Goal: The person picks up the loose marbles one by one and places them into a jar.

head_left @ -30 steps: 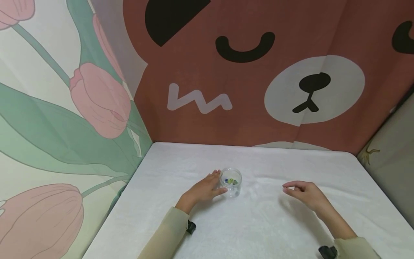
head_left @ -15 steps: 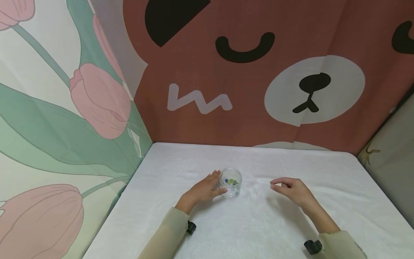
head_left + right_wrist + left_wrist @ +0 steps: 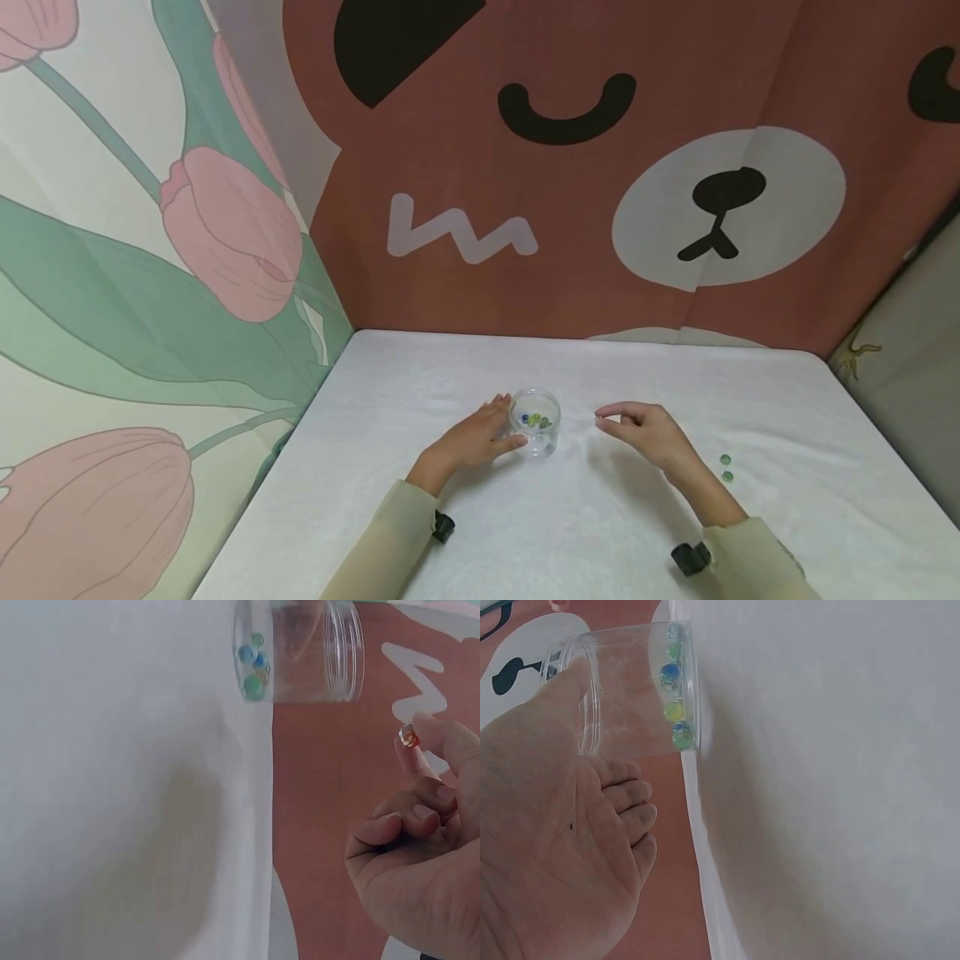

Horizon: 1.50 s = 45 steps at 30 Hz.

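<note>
A clear jar (image 3: 536, 442) stands on the white table in the head view, with several blue, green and yellow glass marbles (image 3: 536, 420) at its bottom. My left hand (image 3: 474, 435) rests against the jar's left side, its thumb across the near side and its fingers nearly straight. In the left wrist view the thumb lies at the jar's rim. To the right of the jar, my right hand (image 3: 649, 433) pinches a clear marble with orange-red in it (image 3: 409, 736) between thumb and index finger. Its other fingers are curled in, as the right wrist view shows.
Two green marbles (image 3: 726, 467) lie on the white-covered table (image 3: 600, 533), right of my right forearm. Behind rises a brown wall cloth (image 3: 570, 192) with a bear face, and a tulip cloth (image 3: 232, 233) hangs at the left.
My right hand has moved left toward the jar with the marble pinched in it. Two green marbles have come into sight behind its forearm. The left hand and the jar stay put.
</note>
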Motion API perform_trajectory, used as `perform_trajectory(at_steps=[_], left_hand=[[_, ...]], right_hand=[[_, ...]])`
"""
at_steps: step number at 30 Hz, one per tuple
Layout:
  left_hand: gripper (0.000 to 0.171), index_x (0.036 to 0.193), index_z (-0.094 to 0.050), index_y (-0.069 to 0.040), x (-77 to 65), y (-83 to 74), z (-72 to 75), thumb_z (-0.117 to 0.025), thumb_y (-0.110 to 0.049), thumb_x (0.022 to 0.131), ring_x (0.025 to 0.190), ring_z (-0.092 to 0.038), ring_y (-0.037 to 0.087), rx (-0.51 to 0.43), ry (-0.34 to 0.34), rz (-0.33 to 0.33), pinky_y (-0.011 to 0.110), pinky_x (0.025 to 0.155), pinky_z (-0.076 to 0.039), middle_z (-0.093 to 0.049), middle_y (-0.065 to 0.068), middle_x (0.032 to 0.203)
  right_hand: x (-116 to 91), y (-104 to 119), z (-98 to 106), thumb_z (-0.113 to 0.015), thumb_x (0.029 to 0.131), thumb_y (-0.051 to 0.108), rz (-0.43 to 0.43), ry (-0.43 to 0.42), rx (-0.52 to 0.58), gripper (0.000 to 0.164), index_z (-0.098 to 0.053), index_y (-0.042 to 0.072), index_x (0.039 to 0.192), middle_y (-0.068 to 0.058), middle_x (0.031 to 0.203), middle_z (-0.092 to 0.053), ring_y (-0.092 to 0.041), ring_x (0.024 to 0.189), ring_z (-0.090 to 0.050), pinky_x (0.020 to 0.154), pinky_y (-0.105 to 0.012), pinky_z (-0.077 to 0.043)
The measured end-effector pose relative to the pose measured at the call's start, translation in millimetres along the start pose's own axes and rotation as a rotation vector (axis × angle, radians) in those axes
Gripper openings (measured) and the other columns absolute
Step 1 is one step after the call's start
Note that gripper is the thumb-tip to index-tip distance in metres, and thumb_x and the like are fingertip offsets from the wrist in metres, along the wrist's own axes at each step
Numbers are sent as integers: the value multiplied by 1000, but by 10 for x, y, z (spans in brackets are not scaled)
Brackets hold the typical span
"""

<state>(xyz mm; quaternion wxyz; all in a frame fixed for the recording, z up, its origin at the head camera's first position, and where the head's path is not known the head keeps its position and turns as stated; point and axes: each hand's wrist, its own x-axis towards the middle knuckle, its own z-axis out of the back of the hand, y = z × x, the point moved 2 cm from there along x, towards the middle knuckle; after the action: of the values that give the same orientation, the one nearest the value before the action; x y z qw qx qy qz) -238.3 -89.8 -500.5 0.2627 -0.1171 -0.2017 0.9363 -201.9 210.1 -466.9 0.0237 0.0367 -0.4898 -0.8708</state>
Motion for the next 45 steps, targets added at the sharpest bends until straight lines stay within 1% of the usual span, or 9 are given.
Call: perform_trajectory(at_steps=[4, 7, 16, 21, 26, 29, 35, 41, 45], left_hand=[[92, 162, -19, -9, 2, 10, -7, -40, -71, 98, 156, -12, 17, -1, -3, -2, 37, 128, -16, -16, 4, 169], [93, 163, -19, -10, 2, 11, -13, -40, -72, 97, 156, -12, 17, -4, -3, 1, 37, 128, -16, -16, 3, 169], [93, 163, -19, -11, 0, -3, -6, -40, -73, 97, 157, -11, 17, -4, 3, 7, 38, 128, -16, -15, 2, 170], [94, 163, -19, -11, 1, -10, 14, -39, -74, 97, 157, -11, 19, -16, 0, 1, 39, 128, -15, -15, 2, 170], [93, 162, -19, -9, 6, -9, 7, -40, -72, 97, 157, -12, 20, -8, -4, -7, 40, 128, -16, -16, 4, 169], [92, 162, -20, -8, 2, -11, 4, -41, -70, 98, 157, -12, 19, -5, -6, -13, 39, 128, -15, -16, 5, 169], [92, 162, -20, -7, 7, -10, -1, -41, -70, 98, 157, -11, 19, -7, -7, -19, 39, 128, -15, -16, 6, 169], [92, 162, -20, -8, 11, -2, -7, -40, -71, 98, 157, -12, 19, -4, -10, -13, 40, 128, -17, -16, 5, 169], [92, 162, -19, -9, 10, 2, -11, -39, -71, 98, 157, -12, 19, -2, -10, -13, 40, 127, -17, -16, 5, 169]], right_hand=[[42, 67, -112, -77, 91, 35, -8, 0, 11, 38, -76, 7, 117, 3, 64, -39, -15, 63, -38, 52, -27, -31], [74, 95, -177, -78, 90, 37, -13, 4, 25, 39, -76, 9, 116, 3, 64, -39, -15, 64, -38, 53, -27, -31], [144, 179, -335, -76, 92, 35, -19, -7, 55, 33, -77, 12, 115, 2, 66, -40, -17, 67, -39, 56, -27, -32], [198, 224, -427, -76, 93, 32, -6, -6, 99, 32, -77, 10, 115, 2, 67, -40, -16, 68, -39, 55, -26, -32], [236, 250, -519, -77, 92, 29, 11, -17, 143, 31, -77, 8, 114, 3, 68, -43, -15, 66, -39, 54, -25, -33], [252, 255, -561, -77, 91, 28, 8, -18, 160, 29, -77, 10, 114, 4, 68, -44, -14, 65, -38, 54, -24, -34], [270, 280, -616, -77, 91, 31, 9, -5, 165, 30, -78, 12, 114, 3, 68, -45, -13, 63, -38, 53, -24, -34], [301, 283, -656, -78, 90, 31, 9, -3, 170, 30, -78, 12, 113, 3, 70, -46, -13, 65, -39, 54, -24, -34], [312, 283, -677, -77, 91, 28, 35, 20, 191, 36, -74, 9, 121, 2, 70, -46, -13, 64, -39, 54, -24, -35]])
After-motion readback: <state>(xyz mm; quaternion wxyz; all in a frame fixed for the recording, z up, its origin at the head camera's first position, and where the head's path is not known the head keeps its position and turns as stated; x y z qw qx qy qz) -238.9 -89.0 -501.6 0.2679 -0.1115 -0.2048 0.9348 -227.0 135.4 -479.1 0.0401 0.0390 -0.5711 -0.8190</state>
